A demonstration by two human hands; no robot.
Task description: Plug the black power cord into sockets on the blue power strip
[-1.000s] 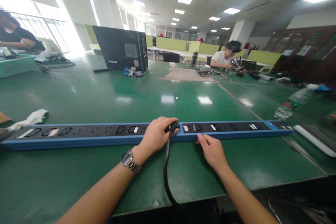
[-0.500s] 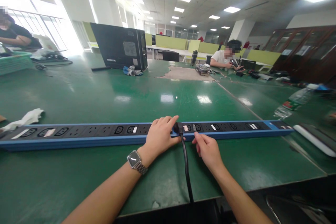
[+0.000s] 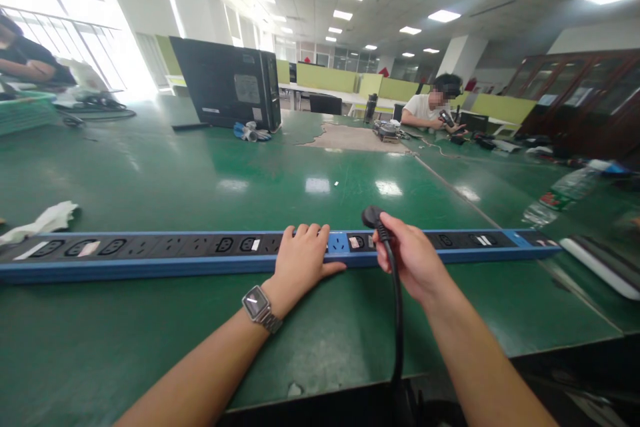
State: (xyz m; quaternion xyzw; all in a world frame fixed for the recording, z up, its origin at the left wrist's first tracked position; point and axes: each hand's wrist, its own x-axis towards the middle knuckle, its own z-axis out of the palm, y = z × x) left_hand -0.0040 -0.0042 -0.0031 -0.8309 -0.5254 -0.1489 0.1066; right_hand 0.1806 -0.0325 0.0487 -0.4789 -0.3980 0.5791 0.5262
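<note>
A long blue-and-black power strip [image 3: 173, 268] lies across the green table in front of me. My left hand [image 3: 301, 257], with a watch on its wrist, wraps over the middle of the strip, fingers on the far side and thumb along the near edge. Just right of it a blue socket [image 3: 339, 243] shows bare holes. My right hand [image 3: 413, 253] is closed on a black power plug [image 3: 371, 216], raised above the strip. From the plug a thick black cable [image 3: 399, 320] hangs down over the table's front edge.
Behind the strip stands a black computer tower [image 3: 227, 87] with gloves [image 3: 251, 132] beside it. On the right are a plastic bottle [image 3: 567, 192] and a dark flat device with a white edge [image 3: 607, 263]. Another person [image 3: 425, 110] sits across the table; a second one is at far left.
The plug has come out of the blue socket. My right hand, earlier beside the cable, now grips the plug up and to the right. My left hand stays on the strip, its forefinger drawn in.
</note>
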